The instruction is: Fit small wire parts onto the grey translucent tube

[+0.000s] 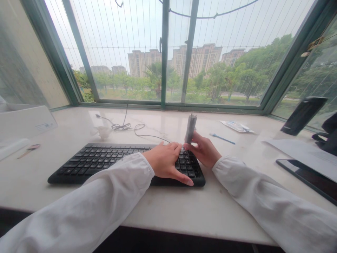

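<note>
A black wireless keyboard [126, 165] lies on the white stone sill in front of me. My left hand [164, 163] rests on its right half, fingers spread and thumb stretched towards the front edge. My right hand [202, 149] is just beside it, above the keyboard's right end, and grips a grey-silver cylindrical tube [191, 128]. The tube stands nearly upright with a slight tilt, and its lower end is hidden by my fingers. White sleeves cover both forearms.
A white cable [121, 126] is coiled behind the keyboard. Further right lie a blue pen [222, 138], a paper packet [237, 126], white paper [302, 151], a dark tablet [308, 175] and a black flask [302, 116]. A white box [23, 123] sits left. Window frames bound the back.
</note>
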Demonstrator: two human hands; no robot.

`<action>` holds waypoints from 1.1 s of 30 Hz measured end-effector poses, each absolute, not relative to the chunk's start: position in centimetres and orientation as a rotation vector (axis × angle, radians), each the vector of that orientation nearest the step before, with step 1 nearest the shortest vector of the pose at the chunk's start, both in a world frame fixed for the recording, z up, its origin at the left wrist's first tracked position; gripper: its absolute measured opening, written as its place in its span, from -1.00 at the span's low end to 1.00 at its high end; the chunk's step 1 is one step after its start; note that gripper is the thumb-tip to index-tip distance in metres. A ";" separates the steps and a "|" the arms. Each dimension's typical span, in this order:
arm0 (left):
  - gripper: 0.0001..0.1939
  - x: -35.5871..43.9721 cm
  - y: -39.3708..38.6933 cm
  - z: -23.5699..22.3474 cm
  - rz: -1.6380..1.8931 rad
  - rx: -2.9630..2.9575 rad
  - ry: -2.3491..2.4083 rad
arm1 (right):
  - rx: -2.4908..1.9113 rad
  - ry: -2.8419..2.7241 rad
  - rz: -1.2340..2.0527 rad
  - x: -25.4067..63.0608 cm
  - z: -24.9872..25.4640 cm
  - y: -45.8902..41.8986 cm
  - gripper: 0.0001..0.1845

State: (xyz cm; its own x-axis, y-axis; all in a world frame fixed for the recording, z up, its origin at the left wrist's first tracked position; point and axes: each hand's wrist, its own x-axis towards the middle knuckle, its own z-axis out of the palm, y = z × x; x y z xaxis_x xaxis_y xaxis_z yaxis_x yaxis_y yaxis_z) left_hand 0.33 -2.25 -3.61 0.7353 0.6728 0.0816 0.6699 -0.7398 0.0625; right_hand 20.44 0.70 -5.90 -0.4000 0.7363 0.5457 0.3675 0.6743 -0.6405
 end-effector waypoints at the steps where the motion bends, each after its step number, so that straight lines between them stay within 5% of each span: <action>1: 0.19 0.3 -2.3 -3.6 0.155 2.900 1.123 | -0.872 -2.057 0.494 20.5 -5.8 0.6 -0.77; 11: 0.21 0.2 -2.2 -3.6 0.162 2.892 1.121 | -0.900 -1.930 0.533 19.8 -6.2 0.6 -0.79; 19: 0.20 0.2 -2.2 -3.5 0.164 2.894 1.136 | -0.881 -1.505 0.938 20.6 -5.7 1.8 -0.55; 27: 0.21 0.3 -2.2 -3.5 0.171 2.895 1.128 | -0.848 -1.837 0.676 20.5 -5.3 0.6 -0.65; 33: -0.17 0.4 -2.0 -3.1 0.328 2.863 1.152 | -0.896 -1.916 0.728 20.7 -4.9 0.8 -0.59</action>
